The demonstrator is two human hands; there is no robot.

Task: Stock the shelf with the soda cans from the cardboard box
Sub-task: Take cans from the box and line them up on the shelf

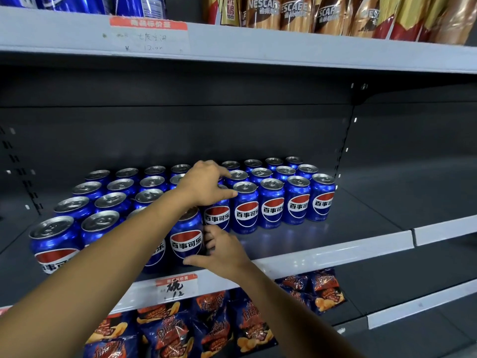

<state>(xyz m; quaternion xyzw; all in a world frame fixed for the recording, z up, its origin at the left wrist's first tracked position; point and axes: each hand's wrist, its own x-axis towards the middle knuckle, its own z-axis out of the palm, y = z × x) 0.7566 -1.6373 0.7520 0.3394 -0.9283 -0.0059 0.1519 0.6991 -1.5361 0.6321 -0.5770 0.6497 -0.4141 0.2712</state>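
Head view, facing the middle shelf [335, 250].

Left hand [204, 183]: reaches in over the soda cans [116, 200], palm down. Fingers [227, 194] loosely spread and curved over the top of one can [216, 215] in the front row; index finger extends to the right, its tip against the upper rim of the neighbouring can [246, 206]. Whether the fingers actually clamp the can under them cannot be told; its lid is hidden by the hand.

Right hand [222, 250]: low, at the shelf's front edge. Thumb points left along the base of a front can [186, 241]; the other fingers are curled against that can's right side, touching it. Reads as a light hold around the lower body.

Cans: blue, red-white logo, all upright, standing in rows on the shelf. Block extends left of, behind and right of the left-hand fingers; four more front cans stand right of the index tip.

Right of both hands: bare shelf surface.

Below right-hand fingers: price tag [176, 288] on shelf edge; chip bags [180, 329] on lower shelf. Above: coffee packs [296, 14].
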